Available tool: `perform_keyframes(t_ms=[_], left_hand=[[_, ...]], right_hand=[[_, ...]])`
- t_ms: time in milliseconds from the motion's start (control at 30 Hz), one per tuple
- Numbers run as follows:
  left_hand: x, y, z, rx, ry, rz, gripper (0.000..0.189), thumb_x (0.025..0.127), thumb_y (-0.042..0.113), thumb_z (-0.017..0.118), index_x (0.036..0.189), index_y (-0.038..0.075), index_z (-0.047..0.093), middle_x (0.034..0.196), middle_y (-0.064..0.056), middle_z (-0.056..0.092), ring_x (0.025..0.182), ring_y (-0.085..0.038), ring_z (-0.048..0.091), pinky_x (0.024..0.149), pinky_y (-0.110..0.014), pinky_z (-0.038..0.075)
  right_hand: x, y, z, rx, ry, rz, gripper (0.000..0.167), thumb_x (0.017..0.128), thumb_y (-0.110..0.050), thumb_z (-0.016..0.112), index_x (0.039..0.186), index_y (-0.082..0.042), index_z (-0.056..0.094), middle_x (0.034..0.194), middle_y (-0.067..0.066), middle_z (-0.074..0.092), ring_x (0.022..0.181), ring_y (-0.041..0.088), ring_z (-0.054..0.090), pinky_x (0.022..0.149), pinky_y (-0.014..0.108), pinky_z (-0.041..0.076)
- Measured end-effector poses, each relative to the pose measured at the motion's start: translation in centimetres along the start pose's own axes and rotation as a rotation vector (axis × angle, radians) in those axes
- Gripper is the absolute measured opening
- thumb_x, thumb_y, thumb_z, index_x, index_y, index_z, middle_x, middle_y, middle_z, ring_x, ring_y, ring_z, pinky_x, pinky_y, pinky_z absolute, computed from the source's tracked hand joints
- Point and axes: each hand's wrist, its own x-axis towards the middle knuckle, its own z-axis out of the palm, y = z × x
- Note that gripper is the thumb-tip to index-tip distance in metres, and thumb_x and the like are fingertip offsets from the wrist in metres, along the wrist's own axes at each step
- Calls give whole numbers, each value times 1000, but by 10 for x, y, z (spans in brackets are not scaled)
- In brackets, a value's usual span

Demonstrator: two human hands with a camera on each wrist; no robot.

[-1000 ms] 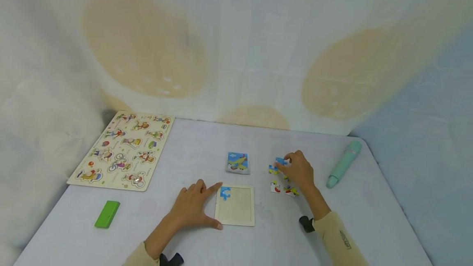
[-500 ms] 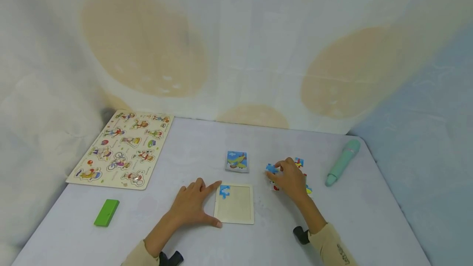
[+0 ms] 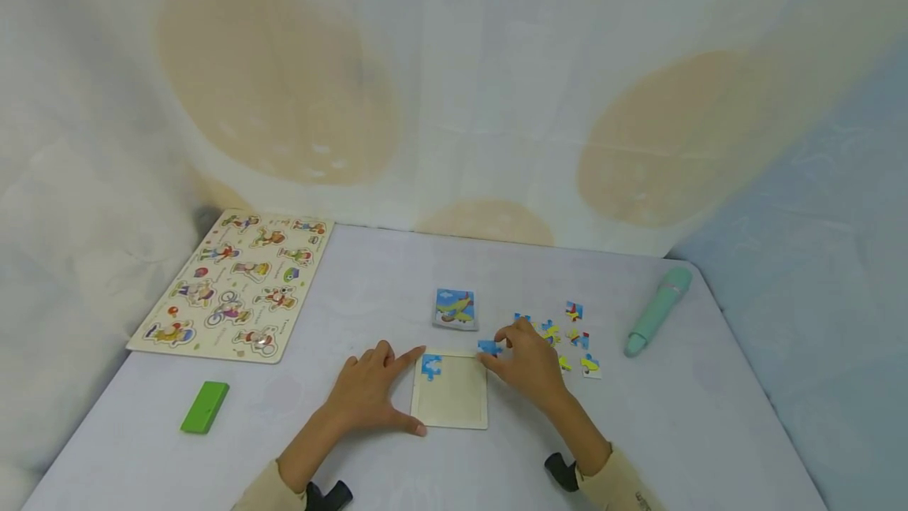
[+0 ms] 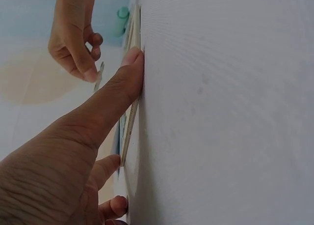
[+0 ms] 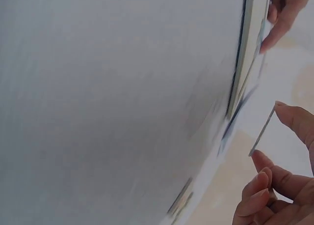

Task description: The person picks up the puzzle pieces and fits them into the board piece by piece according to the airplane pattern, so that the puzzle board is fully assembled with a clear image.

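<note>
My right hand [image 3: 530, 366] pinches a blue jigsaw piece [image 3: 489, 347] between thumb and fingertips, above the upper right corner of a square wooden puzzle tray [image 3: 454, 407]. Seen edge-on in the right wrist view, the held piece [image 5: 263, 129] is a thin strip clear of the table. My left hand [image 3: 363, 398] lies at the tray's left side, index finger at the top left corner and thumb at the lower left corner. One blue-and-white piece [image 3: 430, 367] sits in the tray's upper left corner. Several loose jigsaw pieces [image 3: 591, 367] lie right of the tray, some hidden behind my right hand.
A small airplane picture block [image 3: 455, 309] stands behind the tray. A large board of cartoon figures [image 3: 237, 286] lies at the back left, with a green block [image 3: 205, 408] in front of it. A mint-green microphone-shaped object [image 3: 659, 311] lies on the right.
My right hand has moved left from the loose pieces to the tray's upper right corner, carrying the blue jigsaw piece. The left hand and tray have stayed in place.
</note>
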Motion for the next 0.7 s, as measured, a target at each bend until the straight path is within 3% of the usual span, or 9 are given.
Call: perform_keyframes(t_ms=[200, 500, 700], left_hand=[[0, -1, 0, -1, -1, 2, 113, 50, 80, 79, 148, 34, 46, 90, 2, 35, 76, -13, 35, 65, -32, 23], [1, -3, 2, -5, 6, 7, 113, 50, 81, 79, 148, 35, 45, 91, 3, 35, 76, -13, 35, 65, -32, 24], [0, -1, 0, -5, 8, 9, 113, 50, 81, 78, 148, 34, 46, 91, 2, 36, 76, -13, 35, 65, -32, 24]], right_hand=[[-6, -18, 6, -25, -70, -43, 38, 76, -39, 84, 93, -7, 72, 85, 0, 54, 67, 9, 48, 56, 22, 40], [-8, -28, 21, -62, -74, -101, 39, 75, -41, 85, 91, -7, 74, 84, -3, 52, 66, 7, 49, 56, 20, 41], [-4, -36, 27, -149, -93, -139, 41, 75, -42, 84, 91, -5, 76, 81, -1, 51, 60, 7, 44, 54, 20, 40]])
